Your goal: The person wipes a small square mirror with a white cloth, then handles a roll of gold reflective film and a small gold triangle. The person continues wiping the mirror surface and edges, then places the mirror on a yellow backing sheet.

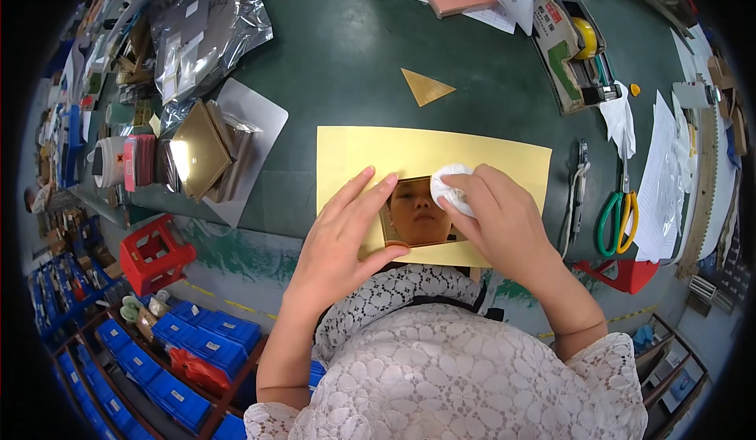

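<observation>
We pinch a wadded white cloth (442,175) in our right hand (502,215), the glossy bronze, roughly square plate (413,213) lying just left of that grip on yellow rectangular paper (488,147), our spread left hand (337,231) at its left side.

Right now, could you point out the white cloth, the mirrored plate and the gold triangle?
White cloth (446,176), head view: upper folds.
Mirrored plate (419,215), head view: reflective middle.
Gold triangle (426,89), head view: flat middle.

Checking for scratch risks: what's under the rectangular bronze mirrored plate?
A flat yellow sheet shows around the plate, with the dark green tabletop beyond. The area directly beneath the plate is covered.
</observation>
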### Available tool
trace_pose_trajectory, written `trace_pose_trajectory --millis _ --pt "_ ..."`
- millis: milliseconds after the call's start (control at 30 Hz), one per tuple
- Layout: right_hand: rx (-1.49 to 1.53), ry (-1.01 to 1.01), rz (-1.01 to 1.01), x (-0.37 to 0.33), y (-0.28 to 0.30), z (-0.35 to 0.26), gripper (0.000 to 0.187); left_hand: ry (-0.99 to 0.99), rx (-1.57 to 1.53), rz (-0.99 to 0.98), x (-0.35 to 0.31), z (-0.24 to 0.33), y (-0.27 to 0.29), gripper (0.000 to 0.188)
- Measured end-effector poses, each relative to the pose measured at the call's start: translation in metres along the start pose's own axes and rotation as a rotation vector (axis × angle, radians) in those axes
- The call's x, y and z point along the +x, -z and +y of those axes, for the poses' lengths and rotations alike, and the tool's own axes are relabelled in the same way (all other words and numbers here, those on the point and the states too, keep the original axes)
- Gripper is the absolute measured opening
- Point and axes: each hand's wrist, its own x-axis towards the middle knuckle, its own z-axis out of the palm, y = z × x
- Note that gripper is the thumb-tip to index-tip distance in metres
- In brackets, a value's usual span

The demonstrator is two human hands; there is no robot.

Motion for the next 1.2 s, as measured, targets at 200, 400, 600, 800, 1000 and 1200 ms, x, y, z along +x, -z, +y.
trace_pose_trajectory --millis 200,400,600,800,1000,1200 --pt "-0.038 -0.017 -0.045 -0.016 0.007 -0.005 0.024 -0.006 -0.022 0.011 -0.002 -0.001 0.000 0.082" --pt "0.006 0.009 -0.027 0.001 -0.001 -0.001 0.023 0.008 -0.041 0.009 -0.003 -0.004 -0.004 0.089" --pt "0.085 0.041 -0.102 0.002 -0.004 -0.002 0.022 0.006 -0.039 0.011 -0.003 -0.005 -0.004 0.089" --pt "0.105 0.018 -0.221 -0.031 0.025 -0.002 0.024 -0.005 -0.017 0.022 -0.005 -0.005 -0.004 0.085" --pt "0.170 0.092 -0.236 -0.024 0.011 -0.011 0.028 0.003 -0.015 0.008 -0.003 -0.003 -0.003 0.087" --pt "0.166 0.125 -0.229 -0.026 0.010 -0.011 0.028 0.001 -0.044 0.006 -0.004 -0.005 -0.003 0.088"
